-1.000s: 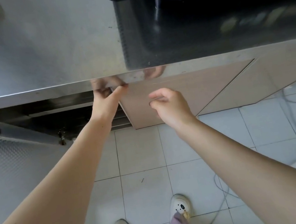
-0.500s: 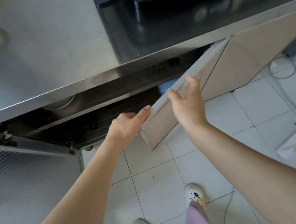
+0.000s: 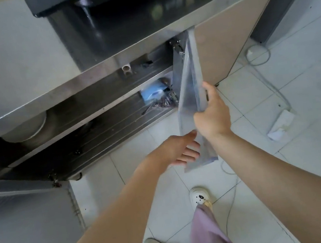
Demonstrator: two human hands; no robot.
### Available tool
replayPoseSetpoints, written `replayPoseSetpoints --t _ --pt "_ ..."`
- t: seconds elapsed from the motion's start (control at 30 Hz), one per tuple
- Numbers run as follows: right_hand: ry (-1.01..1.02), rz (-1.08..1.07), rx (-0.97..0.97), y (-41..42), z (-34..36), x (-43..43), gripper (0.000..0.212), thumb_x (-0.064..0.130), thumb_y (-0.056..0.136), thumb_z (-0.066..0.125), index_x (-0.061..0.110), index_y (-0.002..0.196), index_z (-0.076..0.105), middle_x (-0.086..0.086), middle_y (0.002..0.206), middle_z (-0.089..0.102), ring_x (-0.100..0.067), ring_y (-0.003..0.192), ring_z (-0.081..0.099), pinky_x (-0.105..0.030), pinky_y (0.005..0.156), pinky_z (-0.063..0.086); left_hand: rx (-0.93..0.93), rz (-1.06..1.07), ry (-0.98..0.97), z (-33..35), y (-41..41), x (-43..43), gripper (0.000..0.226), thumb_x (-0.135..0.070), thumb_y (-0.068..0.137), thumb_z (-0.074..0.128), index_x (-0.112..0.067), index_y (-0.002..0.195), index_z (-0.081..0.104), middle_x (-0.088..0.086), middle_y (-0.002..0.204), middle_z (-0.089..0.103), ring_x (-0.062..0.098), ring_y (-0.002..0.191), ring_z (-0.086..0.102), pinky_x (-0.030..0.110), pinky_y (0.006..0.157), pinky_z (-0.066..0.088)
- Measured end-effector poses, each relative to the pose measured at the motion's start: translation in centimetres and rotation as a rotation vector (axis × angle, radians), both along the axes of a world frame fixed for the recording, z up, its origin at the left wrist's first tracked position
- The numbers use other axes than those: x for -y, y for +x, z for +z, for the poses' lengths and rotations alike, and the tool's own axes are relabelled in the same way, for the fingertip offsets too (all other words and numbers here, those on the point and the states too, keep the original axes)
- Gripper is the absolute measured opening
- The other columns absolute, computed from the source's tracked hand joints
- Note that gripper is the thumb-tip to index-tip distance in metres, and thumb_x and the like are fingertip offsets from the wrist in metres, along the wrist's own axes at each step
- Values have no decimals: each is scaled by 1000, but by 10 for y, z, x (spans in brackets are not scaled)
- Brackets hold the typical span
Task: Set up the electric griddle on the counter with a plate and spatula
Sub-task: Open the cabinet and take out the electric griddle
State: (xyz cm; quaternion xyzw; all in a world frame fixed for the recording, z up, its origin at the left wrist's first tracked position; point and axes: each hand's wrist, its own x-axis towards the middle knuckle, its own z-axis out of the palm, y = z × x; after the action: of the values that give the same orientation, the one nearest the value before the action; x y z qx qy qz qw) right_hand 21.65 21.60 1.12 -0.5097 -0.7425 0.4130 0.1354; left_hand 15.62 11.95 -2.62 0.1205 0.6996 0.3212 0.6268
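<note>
The right-hand cabinet door (image 3: 188, 87) under the steel counter (image 3: 10, 67) stands swung wide open, its metal inner face toward me. My right hand (image 3: 212, 113) grips the door's free edge. My left hand (image 3: 179, 150) hovers just below and left of it, fingers spread, holding nothing. Inside the cabinet, a round pale bowl or pot (image 3: 28, 129) sits on the upper shelf at left, and a blue packet with dark utensils (image 3: 157, 96) lies at right. No griddle, plate or spatula is clearly visible.
A black appliance (image 3: 137, 5) sits on the counter at the top. The left cabinet door (image 3: 23, 216) hangs open at lower left. White cables (image 3: 259, 59) and a white adapter (image 3: 280, 125) lie on the tiled floor at right. My feet in white clogs stand below.
The right cabinet door has swung from shut to fully open, pulled by my right hand. My left hand has let go of the door's edge and dropped below it.
</note>
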Motion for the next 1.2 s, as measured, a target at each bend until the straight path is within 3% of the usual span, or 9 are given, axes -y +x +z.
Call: replayPoseSetpoints --t 0.1,0.17,0.37,0.6,0.73,0.83,1.03,1.2 --pt "36 16 63 11 4 -12 79 -4 76 46 34 145 34 7 143 49 -22 126 49 -34 88 45 -294 47 4 -7 0 -20 33 -42 88 51 -17 101 67 3 98 69 21 94 64 31 81 48" --pt "61 -9 92 16 4 -23 77 -2 77 47 36 143 36 6 140 52 -23 123 51 -35 86 45 -391 63 37 -5 -5 -28 24 -36 86 54 -23 102 67 2 104 67 20 99 62 30 81 47" --pt "201 -63 211 36 2 -68 72 -1 80 49 32 143 38 -3 133 58 -32 114 56 -35 86 43 -465 88 70 7 -20 -49 27 -26 88 57 -20 113 65 0 114 64 19 105 57 25 84 39" --pt "316 -48 209 28 3 -102 61 -1 80 52 18 138 47 -10 131 57 -34 118 51 -44 100 40 -506 155 49 12 -39 -58 29 -22 91 56 -17 118 63 5 119 63 23 110 57 30 94 43" --pt "494 196 -19 -4 -1 -77 50 -8 76 54 10 122 60 -9 132 57 -31 121 49 -37 101 40 -503 284 38 9 -58 -44 27 -22 91 56 -18 116 63 3 116 63 20 104 58 27 84 43" --pt "447 397 -88 -38 -9 -55 37 -9 76 55 9 105 68 -6 114 67 -27 108 58 -23 82 39 -533 382 16 7 -76 -19 26 -21 90 54 -17 115 63 1 111 64 20 102 59 26 84 43" --pt "272 640 -77 -102 -28 -7 30 -7 79 52 11 93 71 -2 91 73 -21 85 64 -29 69 48 -611 618 -7 -12 -114 49 21 -20 89 56 -20 107 66 -7 97 66 12 90 60 18 70 40" --pt "153 790 12 -145 -54 52 33 -7 80 48 16 89 71 4 91 73 -16 84 66 -30 75 53 -631 797 -16 -38 -137 125 18 -20 88 55 -26 101 66 -13 98 67 -4 86 59 8 64 37"
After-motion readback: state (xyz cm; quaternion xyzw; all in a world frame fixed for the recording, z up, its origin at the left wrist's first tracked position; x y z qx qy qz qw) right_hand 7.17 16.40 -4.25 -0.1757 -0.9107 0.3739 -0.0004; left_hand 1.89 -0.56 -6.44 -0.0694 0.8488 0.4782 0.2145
